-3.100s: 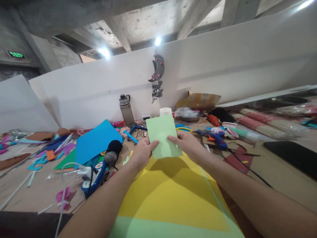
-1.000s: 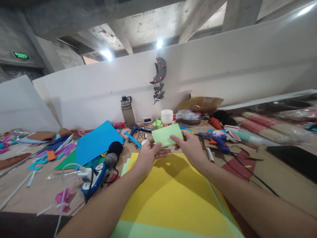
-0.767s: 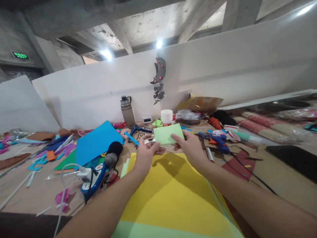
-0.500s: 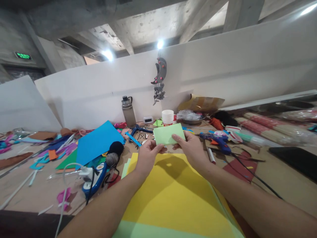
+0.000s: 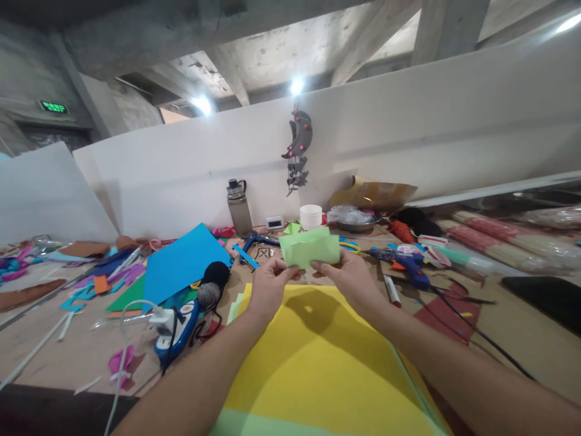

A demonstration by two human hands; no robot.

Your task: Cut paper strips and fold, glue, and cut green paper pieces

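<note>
A folded light green paper (image 5: 309, 249) is held up in front of me, above a large yellow sheet (image 5: 318, 357) that lies on the table. My left hand (image 5: 269, 286) pinches the paper's lower left edge. My right hand (image 5: 350, 278) pinches its lower right edge. The paper is doubled over, with a loose flap showing along its top.
Left of the hands lie a blue sheet (image 5: 181, 263), a black and a grey pom-pom (image 5: 213, 283) and a blue-and-white device (image 5: 178, 327) with a cable. A blue glue gun (image 5: 406, 261) and its cord lie to the right. A bottle (image 5: 239, 209) and white cups (image 5: 311, 216) stand by the white back wall.
The green paper was an open upright sheet; both hands have folded it in half and now pinch it as a smaller folded piece. The view has shifted slightly.
</note>
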